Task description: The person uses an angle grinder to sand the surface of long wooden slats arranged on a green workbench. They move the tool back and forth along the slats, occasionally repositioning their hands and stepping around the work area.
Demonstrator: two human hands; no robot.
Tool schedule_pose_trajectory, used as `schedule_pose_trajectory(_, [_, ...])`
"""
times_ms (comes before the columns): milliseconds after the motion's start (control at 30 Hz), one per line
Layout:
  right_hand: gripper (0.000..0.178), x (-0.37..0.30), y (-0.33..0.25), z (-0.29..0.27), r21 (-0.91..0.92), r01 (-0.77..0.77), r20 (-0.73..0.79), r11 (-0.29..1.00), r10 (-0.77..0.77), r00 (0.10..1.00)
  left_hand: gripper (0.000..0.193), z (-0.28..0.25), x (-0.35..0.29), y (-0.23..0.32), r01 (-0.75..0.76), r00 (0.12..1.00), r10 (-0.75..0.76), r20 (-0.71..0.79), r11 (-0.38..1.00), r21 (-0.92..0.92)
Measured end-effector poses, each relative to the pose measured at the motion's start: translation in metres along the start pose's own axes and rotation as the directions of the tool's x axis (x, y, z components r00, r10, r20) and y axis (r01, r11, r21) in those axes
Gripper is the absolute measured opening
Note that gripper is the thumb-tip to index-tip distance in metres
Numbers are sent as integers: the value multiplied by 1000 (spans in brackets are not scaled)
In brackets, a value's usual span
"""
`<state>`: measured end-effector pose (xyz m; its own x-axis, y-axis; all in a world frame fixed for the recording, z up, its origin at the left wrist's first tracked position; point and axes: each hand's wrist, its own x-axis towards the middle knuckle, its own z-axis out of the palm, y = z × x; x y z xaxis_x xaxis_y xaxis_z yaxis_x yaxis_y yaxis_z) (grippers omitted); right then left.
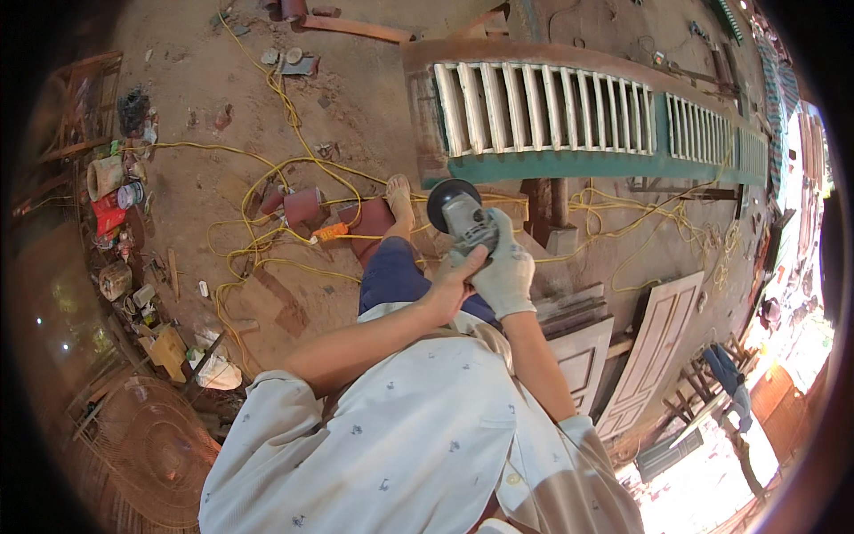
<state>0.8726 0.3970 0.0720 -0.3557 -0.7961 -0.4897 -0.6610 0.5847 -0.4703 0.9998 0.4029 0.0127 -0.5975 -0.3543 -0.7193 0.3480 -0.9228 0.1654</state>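
An angle grinder (466,222) with a grey body and a round black disc (450,201) is held up in front of my body. My right hand (507,274), in a whitish work glove, is wrapped around its body. From the other side my bare left hand (451,287) is closed against the rear of the tool, with the thumb laid along it. Just beyond the disc lies a long slatted shutter panel (551,166) with white slats and a green and brown frame. The disc appears apart from the panel.
Yellow cable (258,233) loops across the dirt floor, with an orange connector (330,232) near my foot. Panelled doors (654,347) lean at the lower right. A wooden support (547,209) stands under the shutter panel. Clutter and a round wire fan guard (156,454) fill the left side.
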Motion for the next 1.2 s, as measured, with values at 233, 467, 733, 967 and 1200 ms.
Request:
schedule_pose_trajectory(233, [83,24,-33,32,-86,52,36,995,-49,998,49,-30,2,30,-71,997,70,-11,993,-94])
schedule_pose_trajectory(467, [86,29,-13,13,-93,-93,51,991,98,994,51,-22,28,13,-23,999,24,35,1000,-13])
schedule_pose_trajectory(733, [80,39,-37,40,-104,60,12,993,-59,998,60,-37,16,41,-135,990,136,43,991,-21])
schedule_pose_trajectory(967, [80,37,-19,16,-72,-68,31,995,70,997,55,-22,30,16,-46,995,50,82,997,-58])
schedule_pose_trajectory(1200, [80,23,15,-19,19,-137,-133,990,139,981,51,24,38,8,155,971,-167,171,985,80])
